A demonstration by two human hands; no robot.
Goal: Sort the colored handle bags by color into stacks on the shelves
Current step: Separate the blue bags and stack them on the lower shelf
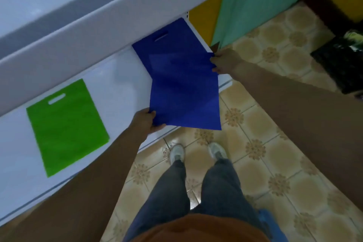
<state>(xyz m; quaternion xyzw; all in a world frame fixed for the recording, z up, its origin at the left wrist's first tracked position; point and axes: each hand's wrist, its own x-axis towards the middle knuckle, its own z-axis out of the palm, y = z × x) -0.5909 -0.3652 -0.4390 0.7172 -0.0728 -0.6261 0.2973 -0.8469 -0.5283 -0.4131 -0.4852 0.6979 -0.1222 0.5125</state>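
**Inspector:** Left hand?

**Assistant:** The left hand (146,122) pinches the near left corner of a blue bag (182,76), thumb on top and fingers curled beneath.

**Inspector:** Right hand?

**Assistant:** The right hand (224,62) grips the bag's right edge, farther from the body than the left hand. How its fingers lie under the fabric cannot be told.

**Inspector:** Where does the bag sit?

**Assistant:** Between both hands. Its far end, with the handle slot, lies on the white shelf (121,76); the near end hangs out past the shelf's front edge over the tiled floor (265,143). The fabric is creased across the middle.

**Inspector:** Anything else on the shelf?

**Assistant:** A green bag (66,125) lies flat, well to the left of the left hand, handle slot at its far end, apart from the blue one.
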